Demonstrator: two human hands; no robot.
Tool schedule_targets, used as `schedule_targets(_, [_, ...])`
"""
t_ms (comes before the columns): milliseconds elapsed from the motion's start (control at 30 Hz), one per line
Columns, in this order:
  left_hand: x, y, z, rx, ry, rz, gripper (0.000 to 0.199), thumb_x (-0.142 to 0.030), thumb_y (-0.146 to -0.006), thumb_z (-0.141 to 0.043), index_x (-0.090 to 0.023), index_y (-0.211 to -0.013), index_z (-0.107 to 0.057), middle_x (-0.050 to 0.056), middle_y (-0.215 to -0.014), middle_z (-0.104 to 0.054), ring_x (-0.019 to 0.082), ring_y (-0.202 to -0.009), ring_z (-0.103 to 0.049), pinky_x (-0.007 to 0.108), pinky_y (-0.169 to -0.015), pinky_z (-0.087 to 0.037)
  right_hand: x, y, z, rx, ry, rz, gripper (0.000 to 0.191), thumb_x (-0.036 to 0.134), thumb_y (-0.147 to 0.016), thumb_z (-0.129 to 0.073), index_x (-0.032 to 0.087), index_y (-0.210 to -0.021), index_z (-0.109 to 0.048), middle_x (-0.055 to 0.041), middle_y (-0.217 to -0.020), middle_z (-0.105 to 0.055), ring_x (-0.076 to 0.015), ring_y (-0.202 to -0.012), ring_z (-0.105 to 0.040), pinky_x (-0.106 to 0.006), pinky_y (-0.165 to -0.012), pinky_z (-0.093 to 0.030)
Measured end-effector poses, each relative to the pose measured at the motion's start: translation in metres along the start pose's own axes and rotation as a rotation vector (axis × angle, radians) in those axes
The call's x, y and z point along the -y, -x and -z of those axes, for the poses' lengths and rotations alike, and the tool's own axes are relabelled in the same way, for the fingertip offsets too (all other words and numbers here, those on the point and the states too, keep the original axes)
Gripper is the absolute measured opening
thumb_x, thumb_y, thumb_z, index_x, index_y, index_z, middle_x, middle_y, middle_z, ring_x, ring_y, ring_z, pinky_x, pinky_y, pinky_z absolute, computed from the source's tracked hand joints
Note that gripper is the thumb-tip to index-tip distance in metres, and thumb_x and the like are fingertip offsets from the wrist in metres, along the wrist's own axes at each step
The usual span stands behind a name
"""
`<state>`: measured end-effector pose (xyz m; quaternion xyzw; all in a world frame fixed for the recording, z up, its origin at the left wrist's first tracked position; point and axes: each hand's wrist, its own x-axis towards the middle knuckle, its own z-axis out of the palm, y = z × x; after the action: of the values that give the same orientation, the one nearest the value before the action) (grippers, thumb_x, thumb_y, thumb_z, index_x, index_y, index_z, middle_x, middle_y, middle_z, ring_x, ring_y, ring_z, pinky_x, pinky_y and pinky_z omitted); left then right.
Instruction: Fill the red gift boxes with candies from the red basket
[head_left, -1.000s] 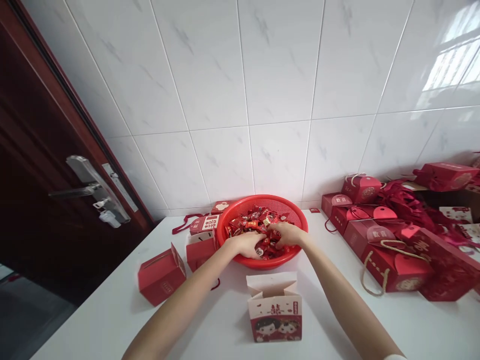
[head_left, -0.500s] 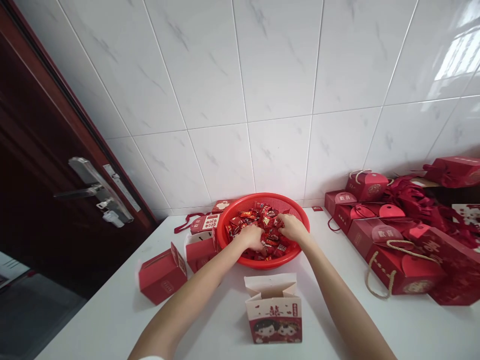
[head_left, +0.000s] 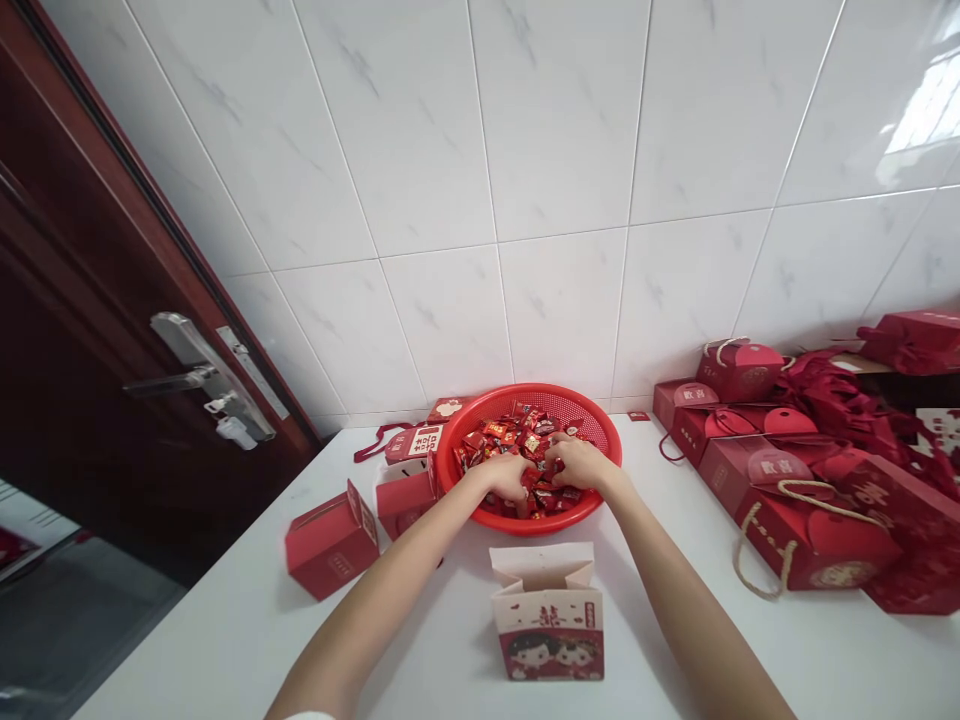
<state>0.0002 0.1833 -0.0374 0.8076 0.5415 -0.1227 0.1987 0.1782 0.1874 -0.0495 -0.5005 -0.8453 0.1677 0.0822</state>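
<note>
A round red plastic basket [head_left: 609,460] full of red-wrapped candies [head_left: 517,428] stands against the tiled wall. Both of my hands reach into it. My left hand [head_left: 504,476] is curled down on candies in the front middle, its fingertips partly hidden among the wrappers. From the right, my right hand [head_left: 576,462] bends its fingers round candies near the centre, close to the left hand. Between my forearms an open-topped paper gift box [head_left: 551,630] stands upright, with two cartoon faces on its red and white front.
Red boxes [head_left: 334,545] stand left of the basket, with a flat tag-like box [head_left: 412,445] behind. Several closed red gift boxes [head_left: 787,510] with rope handles are stacked at the right beside dark red ribbon [head_left: 832,400]. A brown door [head_left: 90,350] borders the white table [head_left: 450,650] at left.
My right hand has moved left and inward across the candies, closer to my left hand. The left hand stays nearly in place. The whole view has shifted slightly.
</note>
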Motion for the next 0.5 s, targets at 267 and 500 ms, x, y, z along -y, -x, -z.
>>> schedule_targets(267, [0.011, -0.003, -0.003, -0.258, 0.438, 0.011, 0.049, -0.022, -0.05, -0.085, -0.02, -0.097, -0.071, -0.002, -0.083, -0.074, 0.024, -0.083, -0.07, 0.026, -0.068, -0.052, -0.008, -0.003, -0.001, -0.211, -0.168, -0.018, 0.012, 0.02, -0.083, -0.062, 0.018, -0.09, -0.071, -0.0102, -0.103, -0.069, -0.0255, -0.103, -0.061, -0.03, -0.081, -0.044])
schedule_targets(500, [0.01, -0.002, 0.005, -0.665, 0.516, 0.119, 0.055, -0.028, -0.064, -0.083, -0.024, -0.115, -0.066, 0.002, -0.113, -0.074, 0.025, -0.108, -0.068, 0.031, -0.093, -0.052, -0.013, -0.005, 0.0, -0.421, -0.377, -0.054, 0.018, 0.03, -0.086, -0.055, 0.017, -0.089, -0.066, -0.0075, -0.096, -0.07, -0.021, -0.089, -0.063, -0.031, -0.079, -0.046])
